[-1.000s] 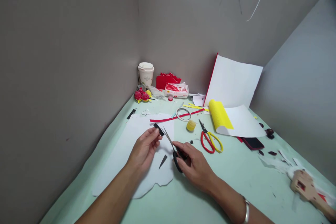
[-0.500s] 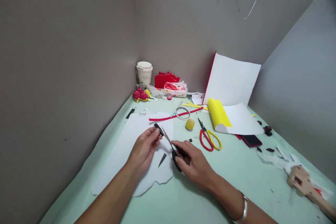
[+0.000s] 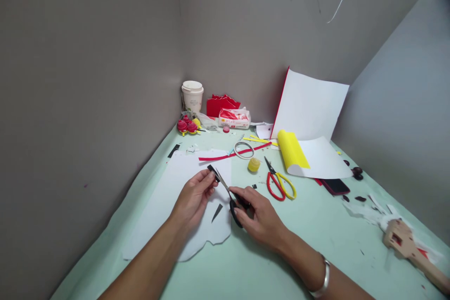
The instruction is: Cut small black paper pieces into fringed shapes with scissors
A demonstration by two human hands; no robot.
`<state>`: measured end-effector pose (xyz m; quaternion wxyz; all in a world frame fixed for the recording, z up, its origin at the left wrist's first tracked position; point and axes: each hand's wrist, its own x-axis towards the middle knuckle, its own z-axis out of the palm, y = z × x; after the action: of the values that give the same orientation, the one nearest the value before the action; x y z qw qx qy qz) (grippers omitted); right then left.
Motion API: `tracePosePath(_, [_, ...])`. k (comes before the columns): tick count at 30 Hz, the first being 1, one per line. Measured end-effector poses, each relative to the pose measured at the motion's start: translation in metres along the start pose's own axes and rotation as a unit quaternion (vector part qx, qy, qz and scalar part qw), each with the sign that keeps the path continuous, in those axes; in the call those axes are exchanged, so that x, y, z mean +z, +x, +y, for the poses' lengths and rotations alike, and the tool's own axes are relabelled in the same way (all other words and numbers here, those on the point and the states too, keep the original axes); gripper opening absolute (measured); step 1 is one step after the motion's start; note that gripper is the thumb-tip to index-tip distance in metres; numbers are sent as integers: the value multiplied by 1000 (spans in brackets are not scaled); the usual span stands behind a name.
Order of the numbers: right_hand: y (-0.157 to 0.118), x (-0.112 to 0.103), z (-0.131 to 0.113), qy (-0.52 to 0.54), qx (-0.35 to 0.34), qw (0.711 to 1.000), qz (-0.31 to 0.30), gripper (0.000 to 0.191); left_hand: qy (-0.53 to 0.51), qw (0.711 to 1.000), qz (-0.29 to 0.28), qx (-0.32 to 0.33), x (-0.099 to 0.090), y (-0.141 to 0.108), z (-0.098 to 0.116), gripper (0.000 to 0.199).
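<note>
"While the left hand pinches that black strip over the white sheet, what looks finished?"

"1 pointed black piece: it lies loose on the sheet, apparently cut already."

"And the strip?"

"From where I stand, its cut looks unfinished. The right hand grips the black-handled scissors, blades right at the strip; I can't tell whether they bite in."

Grey walls, perhaps panels, around green tabletop
</note>
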<state>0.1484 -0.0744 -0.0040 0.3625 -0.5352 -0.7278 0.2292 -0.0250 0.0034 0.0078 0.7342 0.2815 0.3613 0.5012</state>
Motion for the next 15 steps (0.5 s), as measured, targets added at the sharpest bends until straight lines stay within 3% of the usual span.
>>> tracePosePath(15, [0,-1,-1,2,-2,1000,-3,48,-2,1000,-5,5,-1,1,-1,20])
